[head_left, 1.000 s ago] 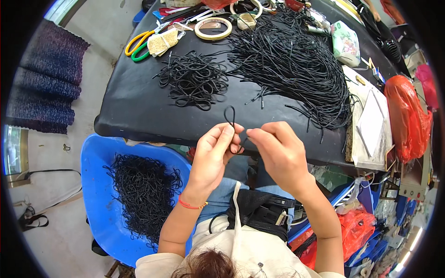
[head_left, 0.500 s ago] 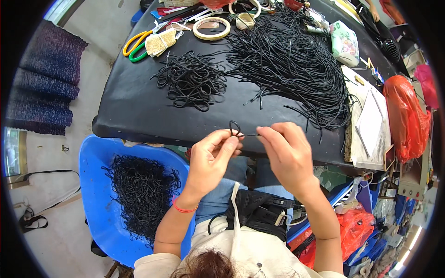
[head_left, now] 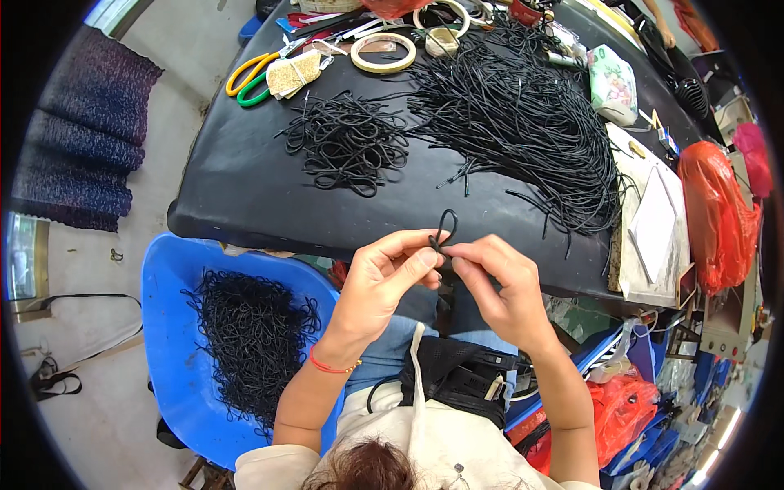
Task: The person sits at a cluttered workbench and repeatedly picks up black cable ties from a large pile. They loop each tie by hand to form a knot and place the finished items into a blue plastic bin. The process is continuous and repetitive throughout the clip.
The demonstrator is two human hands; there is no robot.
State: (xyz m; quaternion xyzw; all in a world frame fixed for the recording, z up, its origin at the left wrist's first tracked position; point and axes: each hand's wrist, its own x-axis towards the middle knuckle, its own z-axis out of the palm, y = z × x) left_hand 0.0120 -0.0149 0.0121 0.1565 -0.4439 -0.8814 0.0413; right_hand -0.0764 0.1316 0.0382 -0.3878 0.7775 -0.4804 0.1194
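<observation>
A thin black cord (head_left: 447, 220) is bent into a small upright loop above my fingertips, at the near edge of the table. My left hand (head_left: 382, 282) pinches it at the base of the loop between thumb and index finger. Close beside it, my right hand (head_left: 502, 286) has its fingers pressed together at the same crossing of the cord; its fingertips hide what they grip. Beyond my hands lie a small heap of looped black cords (head_left: 347, 143) and, to the right, a larger spread of loose straight black cords (head_left: 523, 131).
A blue tub (head_left: 167, 327) full of looped cords stands left of my lap. On the black table (head_left: 237, 192) are scissors (head_left: 249, 77), tape rolls (head_left: 384, 53), a tissue pack (head_left: 611, 86) and a board (head_left: 653, 229). A red plastic bag (head_left: 719, 216) is at the right.
My right hand has come in to the left, meeting my left hand at the cord. The stretched cord end between them no longer shows, and the loop stands taller.
</observation>
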